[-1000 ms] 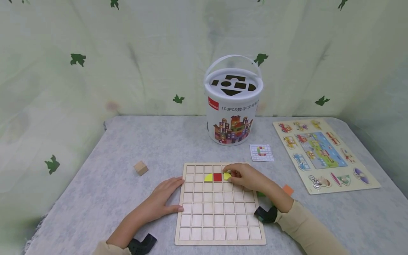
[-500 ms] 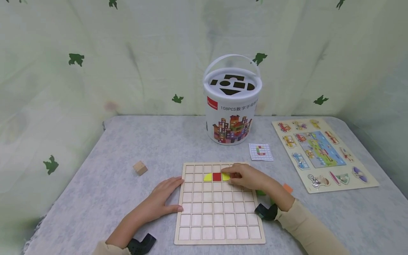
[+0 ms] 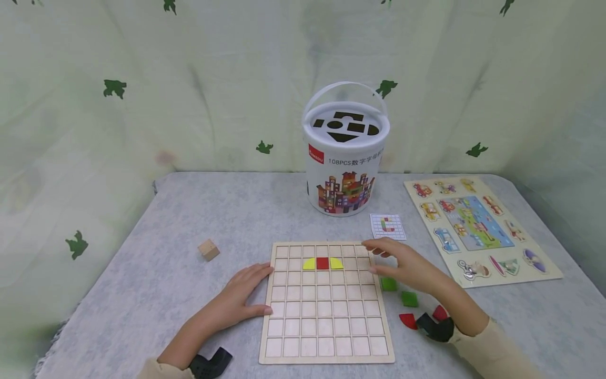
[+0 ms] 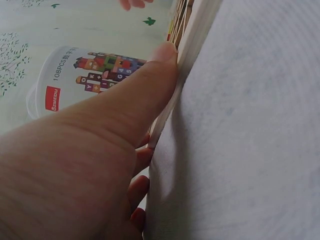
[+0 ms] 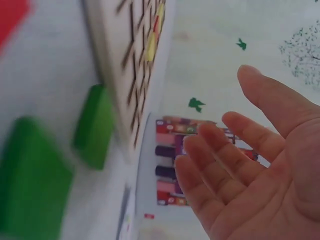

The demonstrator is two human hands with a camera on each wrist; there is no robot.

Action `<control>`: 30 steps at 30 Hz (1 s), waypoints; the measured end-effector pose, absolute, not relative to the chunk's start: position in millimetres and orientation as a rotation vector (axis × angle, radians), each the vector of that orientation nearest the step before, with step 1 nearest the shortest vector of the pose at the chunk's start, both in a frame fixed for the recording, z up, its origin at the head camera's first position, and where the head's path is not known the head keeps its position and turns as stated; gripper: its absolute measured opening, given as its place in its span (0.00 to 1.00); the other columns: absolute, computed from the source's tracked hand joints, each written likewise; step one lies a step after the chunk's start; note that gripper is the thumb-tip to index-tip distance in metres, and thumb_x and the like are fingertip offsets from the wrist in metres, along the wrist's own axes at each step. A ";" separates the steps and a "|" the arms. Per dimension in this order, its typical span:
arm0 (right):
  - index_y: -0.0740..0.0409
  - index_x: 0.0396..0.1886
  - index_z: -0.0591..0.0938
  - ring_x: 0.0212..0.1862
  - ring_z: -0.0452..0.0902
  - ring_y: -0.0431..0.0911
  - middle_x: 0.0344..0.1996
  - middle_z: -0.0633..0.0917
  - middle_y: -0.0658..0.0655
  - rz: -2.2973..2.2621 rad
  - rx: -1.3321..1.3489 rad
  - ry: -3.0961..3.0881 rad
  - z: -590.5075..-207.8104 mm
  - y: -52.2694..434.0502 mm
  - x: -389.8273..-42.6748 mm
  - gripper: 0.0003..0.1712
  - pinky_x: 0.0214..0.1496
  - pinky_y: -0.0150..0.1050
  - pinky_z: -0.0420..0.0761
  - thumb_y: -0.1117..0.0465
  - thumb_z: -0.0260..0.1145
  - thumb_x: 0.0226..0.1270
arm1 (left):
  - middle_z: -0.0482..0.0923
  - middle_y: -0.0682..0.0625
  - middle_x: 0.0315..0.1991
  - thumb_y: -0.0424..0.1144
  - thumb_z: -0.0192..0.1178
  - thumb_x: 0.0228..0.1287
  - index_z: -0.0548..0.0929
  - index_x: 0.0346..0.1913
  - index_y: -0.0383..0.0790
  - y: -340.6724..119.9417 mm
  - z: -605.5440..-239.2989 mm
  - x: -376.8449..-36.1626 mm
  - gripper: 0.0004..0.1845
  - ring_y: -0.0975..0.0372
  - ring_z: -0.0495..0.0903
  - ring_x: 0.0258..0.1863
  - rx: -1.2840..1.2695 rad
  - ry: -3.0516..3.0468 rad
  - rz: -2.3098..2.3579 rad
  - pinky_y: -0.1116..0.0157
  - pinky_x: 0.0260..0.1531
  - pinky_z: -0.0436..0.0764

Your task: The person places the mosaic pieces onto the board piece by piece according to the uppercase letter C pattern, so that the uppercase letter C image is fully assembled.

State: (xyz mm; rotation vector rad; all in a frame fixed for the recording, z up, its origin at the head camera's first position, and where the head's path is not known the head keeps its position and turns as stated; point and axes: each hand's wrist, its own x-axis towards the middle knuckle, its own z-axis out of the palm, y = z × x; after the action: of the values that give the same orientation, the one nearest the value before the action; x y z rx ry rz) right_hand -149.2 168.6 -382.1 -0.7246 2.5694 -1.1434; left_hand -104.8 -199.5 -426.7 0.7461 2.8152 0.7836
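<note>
Right hand, fingers spread and holding nothing, is held over the grid board's right edge; green blocks lie just below it in the frame, well apart from the left hand, laid flat at the board's left edge.

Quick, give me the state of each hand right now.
Left hand: open, fingers flat against the left edge of the grid board.
Right hand: open, holding nothing, over the board's right edge.

- the pattern card is too small to read;
- the green blocks are blurred and cut off in the right wrist view;
- the left hand fills its view, hiding most of the grid board
</note>
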 end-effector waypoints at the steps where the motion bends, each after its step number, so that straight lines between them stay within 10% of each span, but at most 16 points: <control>1: 0.48 0.55 0.66 0.47 0.66 0.45 0.49 0.70 0.48 -1.135 -0.714 2.588 -383.6 172.8 -146.4 0.28 0.46 0.43 0.68 0.50 0.59 0.52 | 0.50 0.58 0.61 0.62 0.53 0.42 0.54 0.62 0.50 -199.7 -427.0 -105.0 0.42 0.62 0.46 0.59 0.750 2.816 0.779 0.58 0.55 0.46; 20: 0.47 0.36 0.74 0.34 0.67 0.37 0.35 0.71 0.43 -0.915 -0.646 2.711 -415.2 196.9 -128.4 0.15 0.37 0.31 0.71 0.54 0.64 0.46 | 0.51 0.55 0.60 0.62 0.53 0.43 0.55 0.61 0.48 -200.3 -427.2 -105.1 0.42 0.60 0.47 0.59 0.798 2.841 0.775 0.58 0.55 0.46; 30: 0.46 0.41 0.74 0.34 0.67 0.37 0.33 0.73 0.39 -0.946 -0.620 2.706 -404.7 192.0 -129.2 0.16 0.36 0.31 0.71 0.52 0.61 0.50 | 0.52 0.53 0.60 0.61 0.54 0.42 0.55 0.61 0.47 -199.5 -428.4 -105.5 0.43 0.59 0.48 0.59 0.806 2.836 0.806 0.56 0.53 0.48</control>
State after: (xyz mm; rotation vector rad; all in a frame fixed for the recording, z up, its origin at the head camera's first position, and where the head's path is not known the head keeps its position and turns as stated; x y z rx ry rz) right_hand -129.2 192.0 -404.7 -0.6203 2.7062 -0.9456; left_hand -105.5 -199.5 -428.4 0.8061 2.8361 0.8065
